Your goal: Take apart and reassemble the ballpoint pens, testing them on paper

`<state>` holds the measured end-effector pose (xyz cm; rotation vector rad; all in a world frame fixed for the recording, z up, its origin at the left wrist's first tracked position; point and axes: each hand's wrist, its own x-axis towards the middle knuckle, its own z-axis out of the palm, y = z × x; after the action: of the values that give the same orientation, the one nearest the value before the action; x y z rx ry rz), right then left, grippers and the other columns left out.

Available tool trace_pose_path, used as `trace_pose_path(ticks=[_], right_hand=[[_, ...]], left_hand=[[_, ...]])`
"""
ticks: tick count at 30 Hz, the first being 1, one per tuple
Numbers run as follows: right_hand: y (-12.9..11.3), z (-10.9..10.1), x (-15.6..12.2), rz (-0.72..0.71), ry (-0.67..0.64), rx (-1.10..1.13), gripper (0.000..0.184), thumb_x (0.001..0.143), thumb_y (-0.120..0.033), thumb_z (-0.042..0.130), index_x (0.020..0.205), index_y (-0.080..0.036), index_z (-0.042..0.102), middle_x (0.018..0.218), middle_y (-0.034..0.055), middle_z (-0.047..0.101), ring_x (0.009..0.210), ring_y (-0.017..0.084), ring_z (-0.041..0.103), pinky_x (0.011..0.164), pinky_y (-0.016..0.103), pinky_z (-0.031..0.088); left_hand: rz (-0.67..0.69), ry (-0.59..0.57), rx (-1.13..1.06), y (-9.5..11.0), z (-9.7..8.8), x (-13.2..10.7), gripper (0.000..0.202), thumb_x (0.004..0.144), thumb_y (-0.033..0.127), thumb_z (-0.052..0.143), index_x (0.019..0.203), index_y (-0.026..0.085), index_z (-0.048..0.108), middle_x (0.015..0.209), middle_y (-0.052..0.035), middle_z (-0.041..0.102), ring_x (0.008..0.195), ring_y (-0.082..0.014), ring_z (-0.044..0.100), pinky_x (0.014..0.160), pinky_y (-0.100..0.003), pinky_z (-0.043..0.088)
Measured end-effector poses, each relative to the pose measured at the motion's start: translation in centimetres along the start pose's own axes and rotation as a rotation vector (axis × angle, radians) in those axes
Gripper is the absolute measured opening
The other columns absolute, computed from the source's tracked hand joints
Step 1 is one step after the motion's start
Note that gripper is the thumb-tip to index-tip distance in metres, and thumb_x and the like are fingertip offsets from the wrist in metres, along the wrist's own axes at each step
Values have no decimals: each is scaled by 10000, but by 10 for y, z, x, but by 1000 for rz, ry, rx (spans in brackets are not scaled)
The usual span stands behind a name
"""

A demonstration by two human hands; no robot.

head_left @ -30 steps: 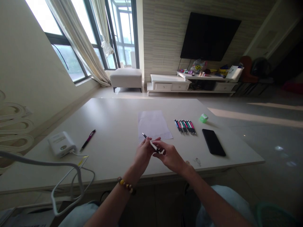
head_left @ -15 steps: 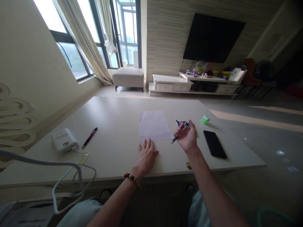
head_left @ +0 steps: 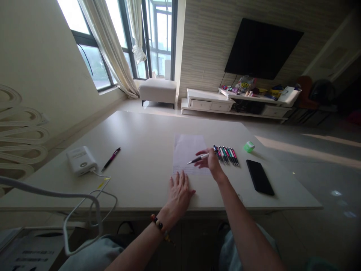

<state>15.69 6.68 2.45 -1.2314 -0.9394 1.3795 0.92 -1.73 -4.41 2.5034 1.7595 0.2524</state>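
Note:
My right hand (head_left: 210,161) is shut on a slim pen with a white and black barrel (head_left: 199,159), whose tip points left over the sheet of white paper (head_left: 188,154). The fingers sit just left of a neat row of several multicoloured pens (head_left: 226,156) lying side by side. My left hand (head_left: 179,195) rests flat and open on the tabletop, fingers spread, just below the paper's near edge. A beaded bracelet circles that wrist.
A black smartphone (head_left: 260,177) and a green block (head_left: 249,146) lie right of the pens. Further left are a magenta pen (head_left: 111,159) and a white power bank (head_left: 81,160) with a white cable (head_left: 96,195). The white table (head_left: 141,131) ends at a front edge.
One second ago both hands held the pen together. My left hand has since gone flat on the table, while my right hand has carried the pen up beside the pen row and the paper.

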Motion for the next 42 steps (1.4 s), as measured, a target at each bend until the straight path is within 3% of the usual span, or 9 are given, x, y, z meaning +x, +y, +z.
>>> trace_pose_path(ticks=[3, 6, 11, 14, 18, 21, 23, 26, 42], right_hand=[[18, 16, 5, 53, -96, -162, 414, 844, -493, 381, 764, -139, 583, 484, 51, 599, 380, 146, 550, 346, 212, 373], [35, 30, 14, -113, -70, -201, 302, 772, -454, 547, 723, -156, 551, 473, 0, 564, 382, 117, 529, 349, 186, 381], [54, 43, 26, -114, -57, -179, 339, 799, -501, 468, 851, -176, 548, 564, -16, 578, 430, 108, 543, 366, 193, 433], [63, 47, 29, -187, -21, -242, 273, 753, -447, 532, 804, -179, 544, 579, -28, 561, 451, 100, 520, 364, 183, 424], [77, 50, 32, -213, 24, -314, 232, 767, -374, 461, 692, -172, 545, 503, -35, 501, 425, 99, 469, 369, 187, 374], [86, 50, 33, -297, 135, -405, 199, 754, -316, 436, 672, -176, 551, 458, -41, 464, 418, 109, 442, 407, 209, 360], [90, 50, 33, -354, 202, -509, 182, 727, -264, 410, 687, -181, 567, 453, -35, 474, 433, 123, 447, 434, 226, 358], [92, 49, 35, -389, 246, -621, 184, 684, -228, 392, 551, -199, 514, 450, -11, 490, 458, 134, 449, 462, 241, 352], [96, 52, 35, -414, 235, -679, 179, 677, -221, 413, 506, -210, 462, 459, -4, 513, 454, 127, 400, 461, 235, 326]], left_hand=[[-18, 15, 12, 1, 2, -2, 587, 906, 414, 394, 1371, 56, 376, 1458, -218, 299, 1346, -364, 257, 1061, -552, 236], [-10, 11, 21, 1, 6, -3, 589, 902, 429, 401, 1360, 59, 397, 1451, -212, 318, 1339, -364, 272, 1059, -550, 245], [-7, 35, 29, 2, 10, -4, 577, 902, 417, 409, 1368, 78, 392, 1445, -209, 333, 1342, -362, 266, 1051, -557, 256], [-1, 57, 32, 2, 11, -5, 579, 907, 417, 394, 1373, 73, 385, 1444, -211, 333, 1341, -366, 265, 1050, -560, 255], [4, 64, 21, 1, 10, -6, 589, 905, 415, 396, 1377, 63, 375, 1435, -223, 343, 1337, -368, 273, 1049, -567, 250], [11, 50, 19, 2, 10, -7, 575, 911, 405, 383, 1369, 57, 387, 1437, -222, 339, 1339, -368, 270, 1049, -563, 254], [14, 50, 18, 2, 10, -7, 568, 916, 402, 369, 1366, 55, 392, 1439, -219, 338, 1340, -368, 268, 1051, -560, 253], [14, 61, 14, 2, 11, -7, 558, 916, 398, 370, 1367, 70, 396, 1435, -218, 346, 1340, -368, 268, 1051, -565, 246], [14, 29, 2, 4, 4, -7, 568, 898, 378, 423, 1364, 55, 390, 1432, -229, 343, 1336, -376, 273, 1044, -573, 254]])
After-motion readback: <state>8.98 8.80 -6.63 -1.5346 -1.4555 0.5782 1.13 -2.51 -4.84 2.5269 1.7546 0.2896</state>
